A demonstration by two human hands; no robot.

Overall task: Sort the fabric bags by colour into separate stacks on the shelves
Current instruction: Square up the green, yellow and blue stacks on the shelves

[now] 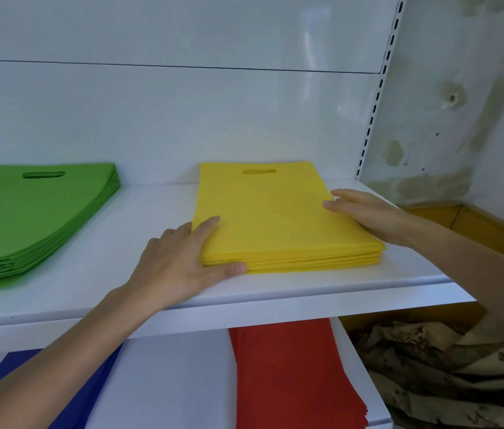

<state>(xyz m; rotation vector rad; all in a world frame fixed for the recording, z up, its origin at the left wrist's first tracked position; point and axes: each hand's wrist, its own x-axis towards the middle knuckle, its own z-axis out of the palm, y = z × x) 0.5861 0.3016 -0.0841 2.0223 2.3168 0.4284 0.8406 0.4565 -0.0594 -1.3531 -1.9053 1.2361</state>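
The sorting looked almost finished. Four single-colour stacks lay on the shelves: the green stack (34, 218) at the left end of the upper shelf (151, 212), the yellow stack (275, 218) towards its right end near the front edge, and the blue stack (58, 382) and red stack (291, 376) on the lower shelf (176, 382). No loose bags showed. The left hand (179, 258) lay flat against the yellow stack's left side, fingers straight and thumb along its front. The right hand (365, 215) pressed its right side with fingers together. Squaring the yellow stack seemed to be what remained. Camouflage cloth (445, 366) sat in a cardboard box (492, 224) beyond the shelves' right end, blocking nothing.
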